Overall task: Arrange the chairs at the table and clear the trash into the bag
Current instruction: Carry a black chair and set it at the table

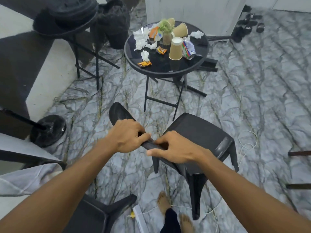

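A black plastic chair (198, 132) stands on the marble-patterned floor in front of me, its seat facing the round black table (161, 71). My left hand (127, 137) and my right hand (175, 148) both grip the top edge of its backrest, side by side. The tabletop is littered with crumpled white tissues (140, 37), brown paper cups (175, 48), a crushed can (188, 50), snack wrappers (144, 64) and a small vase of flowers (166, 32). A black trash bag (116, 26) sits on the floor behind the table, to the left.
Another black chair (94, 214) lies tipped at the bottom left. A black stool-like stand (67, 19) with thin legs is at upper left, a round black base (48, 130) at left. Sandals (249, 24) lie at upper right. A white cord (249, 145) trails on the floor.
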